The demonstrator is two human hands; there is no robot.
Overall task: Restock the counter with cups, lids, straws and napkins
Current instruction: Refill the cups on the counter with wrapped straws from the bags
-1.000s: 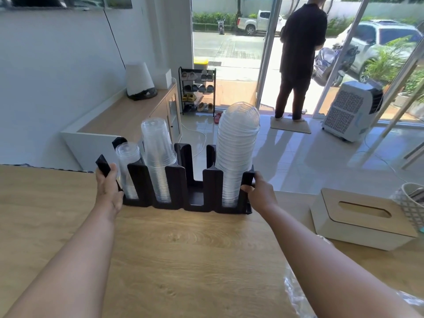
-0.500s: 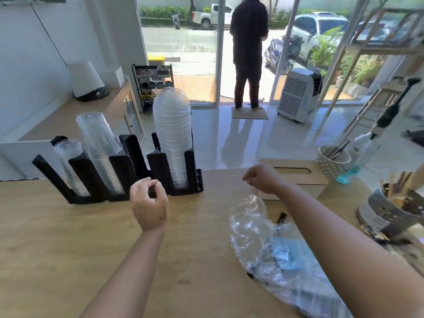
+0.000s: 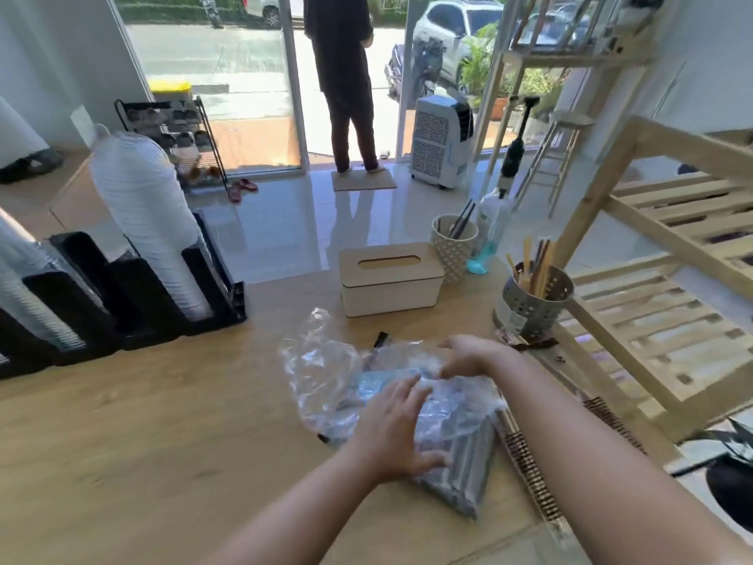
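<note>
A crumpled clear plastic bag of dark straws [image 3: 326,373] lies on the wooden counter [image 3: 163,442]. My left hand [image 3: 395,430] rests on the bag's near part with fingers spread and the thumb against the straw bundle. At the bag's far end my right hand [image 3: 472,356] curls its fingers down into the plastic. To the left stands a black organizer [image 3: 134,303] holding a tall stack of clear lids [image 3: 142,214], with clear cups [image 3: 24,287] at the frame's edge. Behind the bag are a white napkin box [image 3: 391,279] and a patterned cup [image 3: 454,246] with a few dark straws.
A perforated metal holder [image 3: 533,299] with wooden sticks stands at the right, near a clear bottle [image 3: 491,226]. A wooden slatted shelf [image 3: 672,238] borders the counter's right side. A person [image 3: 346,75] stands at the glass door beyond the counter.
Both hands let go of the black organizer and came to the straw bag. The view swung right, so the organizer now sits at the left.
</note>
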